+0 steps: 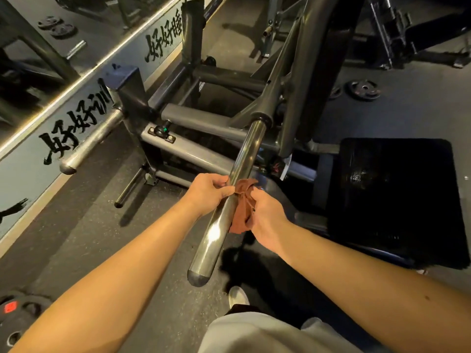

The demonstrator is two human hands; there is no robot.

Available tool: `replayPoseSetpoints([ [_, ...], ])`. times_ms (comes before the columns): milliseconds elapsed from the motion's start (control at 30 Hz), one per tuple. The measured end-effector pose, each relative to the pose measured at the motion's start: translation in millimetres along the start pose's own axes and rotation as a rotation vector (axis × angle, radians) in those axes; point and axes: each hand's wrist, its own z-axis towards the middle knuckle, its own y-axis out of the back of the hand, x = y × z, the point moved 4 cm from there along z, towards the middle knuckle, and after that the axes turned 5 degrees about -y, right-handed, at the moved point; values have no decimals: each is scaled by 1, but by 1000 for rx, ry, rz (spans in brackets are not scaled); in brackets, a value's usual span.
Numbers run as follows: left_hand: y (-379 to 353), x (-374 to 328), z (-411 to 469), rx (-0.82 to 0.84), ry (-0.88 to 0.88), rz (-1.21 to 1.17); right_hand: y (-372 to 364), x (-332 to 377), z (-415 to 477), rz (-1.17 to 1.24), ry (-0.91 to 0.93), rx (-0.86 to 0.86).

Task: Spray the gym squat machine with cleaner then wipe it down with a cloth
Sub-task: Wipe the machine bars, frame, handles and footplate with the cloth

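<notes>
One brown cloth is looped over the near chrome plate sleeve of the squat machine, about midway along it. Two hands are on the cloth:
- Left hand: fingers curled, pinching the cloth's left end.
- Right hand: fingers curled round the right end.

A second chrome sleeve lies far left. Two weight plates lie on the floor far right. One black pad sits right.

Dim gym, chrome glare, wide-angle edge distortion
</notes>
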Motion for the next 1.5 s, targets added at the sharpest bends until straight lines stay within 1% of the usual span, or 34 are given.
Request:
replayPoseSetpoints([
  [67, 0, 2, 0, 8, -9, -42, -4, 1, -5, -5, 30, 52],
  [100, 0, 4, 0, 1, -8, -61, -6, 3, -10, -50, 65, 79],
  [133, 0, 5, 1, -12, 1, -67, -7, 6, -6, -99, 106, 67],
  [233, -1, 10, 2, -70, 66, -58, -11, 27, 13, -217, 202, -91],
  [333, -2, 12, 1, -93, 104, -86, -17, 69, 45, -225, 283, -200],
  [433, -1, 9, 3, -122, 115, -69, -14, 102, 80, -220, 304, -269],
  [533, -5, -2, 17, -198, 79, -52, -13, 99, 72, -270, 339, -259],
  [667, -10, -11, 45, -230, 76, -57, -4, 81, 57, -391, 274, -171],
  [700, -10, -13, 52, -238, 84, -49, -4, 89, 64, -396, 286, -175],
  [833, -13, -27, 75, -292, 99, -15, -8, 154, 97, -432, 368, -294],
  [900, -15, -35, 87, -307, 112, 5, -6, 173, 106, -454, 388, -309],
  [1000, -19, -44, 110, -311, 105, 64, 5, 172, 107, -566, 373, -263],
  [1067, -21, -50, 125, -322, 99, 78, 14, 177, 106, -551, 346, -189],
  [1100, -22, -53, 131, -319, 106, 88, 18, 190, 105, -535, 378, -185],
  [1167, -23, -59, 140, -299, 124, 109, 22, 232, 105, -560, 552, -255],
  [1233, -25, -63, 147, -284, 134, 123, 18, 271, 104, -690, 712, -315],
  [1267, -26, -65, 150, -286, 140, 128, 13, 281, 105, -776, 759, -325],
  [1400, -28, -63, 155, -289, 156, 155, -8, 273, 124, -1155, 821, -221],
  [1500, -28, -62, 156, -287, 150, 164, -19, 279, 135, -1339, 921, -192],
])
